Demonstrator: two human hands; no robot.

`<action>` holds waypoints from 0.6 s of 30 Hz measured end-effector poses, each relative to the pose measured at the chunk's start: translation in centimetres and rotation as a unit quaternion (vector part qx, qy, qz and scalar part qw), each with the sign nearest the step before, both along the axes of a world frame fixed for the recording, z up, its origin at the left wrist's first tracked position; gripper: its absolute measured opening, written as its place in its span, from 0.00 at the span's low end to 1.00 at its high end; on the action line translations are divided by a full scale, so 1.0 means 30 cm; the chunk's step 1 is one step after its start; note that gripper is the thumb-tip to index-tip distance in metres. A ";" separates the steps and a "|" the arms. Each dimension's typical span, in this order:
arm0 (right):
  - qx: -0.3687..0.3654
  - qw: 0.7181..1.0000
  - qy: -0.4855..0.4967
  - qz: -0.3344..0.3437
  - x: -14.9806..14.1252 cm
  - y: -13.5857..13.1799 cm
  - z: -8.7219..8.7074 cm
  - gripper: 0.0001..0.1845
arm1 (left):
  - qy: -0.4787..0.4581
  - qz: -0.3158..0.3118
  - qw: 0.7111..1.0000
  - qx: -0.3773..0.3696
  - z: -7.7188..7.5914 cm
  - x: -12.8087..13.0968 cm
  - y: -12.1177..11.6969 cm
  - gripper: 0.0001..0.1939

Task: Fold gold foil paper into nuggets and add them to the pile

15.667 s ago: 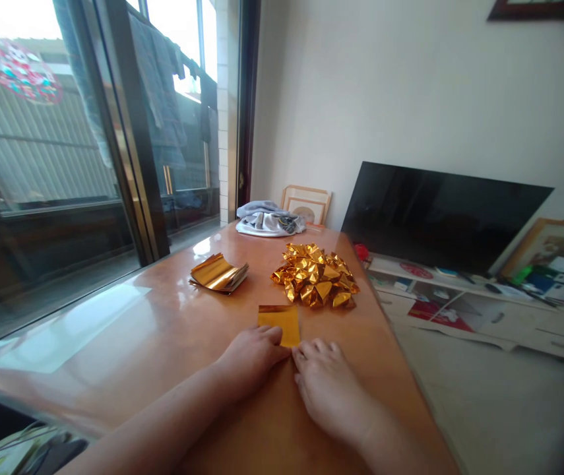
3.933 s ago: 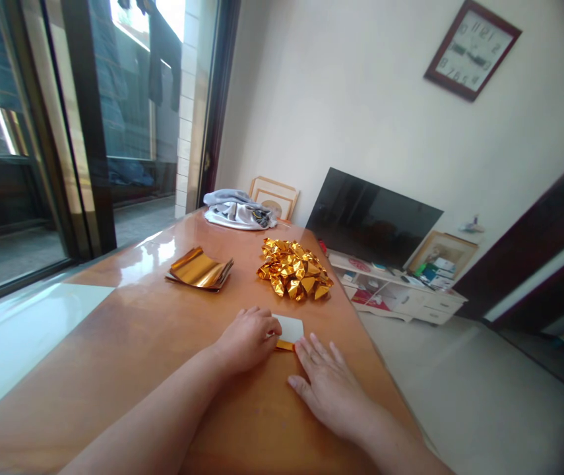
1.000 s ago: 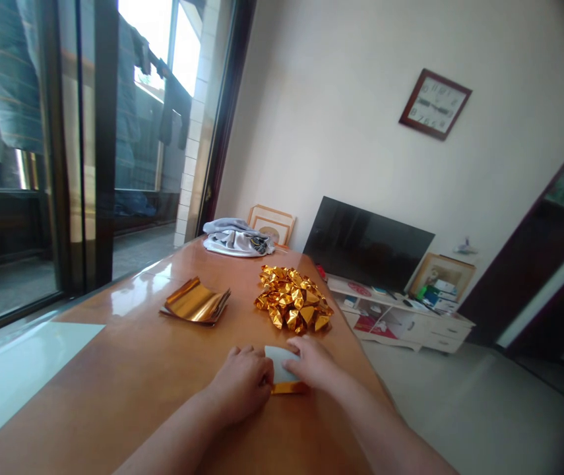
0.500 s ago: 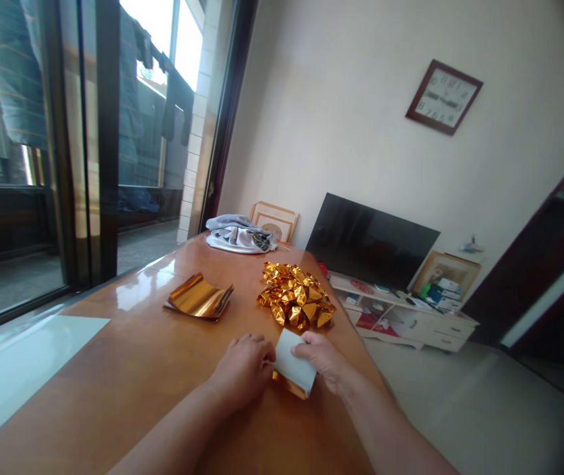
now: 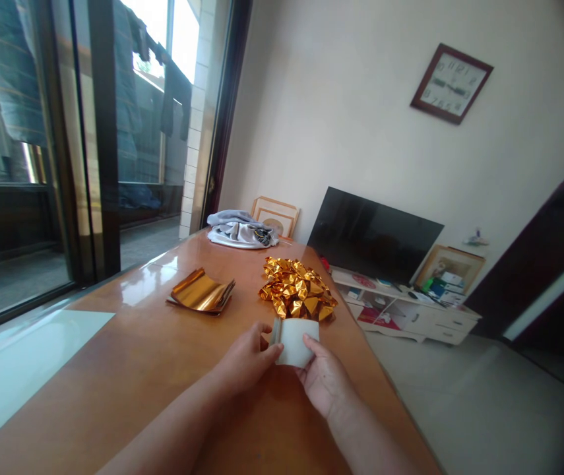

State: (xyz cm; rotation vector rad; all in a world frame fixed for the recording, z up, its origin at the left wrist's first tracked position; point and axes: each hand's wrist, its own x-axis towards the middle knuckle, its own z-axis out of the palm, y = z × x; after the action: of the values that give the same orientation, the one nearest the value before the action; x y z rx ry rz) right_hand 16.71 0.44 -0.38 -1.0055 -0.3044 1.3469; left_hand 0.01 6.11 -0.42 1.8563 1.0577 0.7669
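The left hand [image 5: 249, 356] has its thumb and fingers nearly closed on the left edge of a sheet of paper [image 5: 299, 342], while the right hand [image 5: 326, 376] pinches the sheet's right side, thumb on the face toward the camera and the other fingers behind; the sheet is held up over the near part of the table [image 5: 153, 382], its pale side showing, slightly curved, with a narrow fold along the left edge; just beyond it sits a heap of shiny gold folded pieces [image 5: 296, 287], and to the left of that, apart from it, lies a stack of gold sheets [image 5: 202, 292], curled, gold side up; no container is in use, though the white cabinet [image 5: 413, 316] below the television [image 5: 373, 234] has open shelves with a red item [image 5: 380, 318] inside
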 end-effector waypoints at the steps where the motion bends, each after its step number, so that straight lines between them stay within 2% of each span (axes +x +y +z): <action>1: 0.005 1.000 0.001 0.002 -0.011 -0.006 0.001 0.21 | -0.008 -0.007 1.000 -0.004 -0.002 0.002 0.000 0.22; 5: 0.030 0.997 -0.068 0.014 -0.029 -0.041 0.010 0.24 | 0.013 0.011 1.000 0.018 -0.006 -0.003 0.010 0.20; 10: 0.010 0.974 -0.225 0.033 0.023 -0.089 0.030 0.23 | 0.132 0.008 0.985 0.111 0.008 -0.032 0.013 0.22; 15: 0.007 0.900 -0.431 0.073 0.078 -0.114 0.018 0.27 | 0.212 -0.025 0.955 0.206 0.020 -0.044 -0.001 0.25; 18: 0.017 0.869 -0.483 0.106 0.089 -0.122 -0.008 0.25 | 0.202 -0.037 0.940 0.272 0.028 -0.046 -0.010 0.26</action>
State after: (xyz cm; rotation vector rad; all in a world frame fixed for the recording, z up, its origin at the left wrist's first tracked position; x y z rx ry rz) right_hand 19.37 -3.21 -0.63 -1.5997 -1.2145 0.9130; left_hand -1.38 5.81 0.43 2.5970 1.0844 0.6934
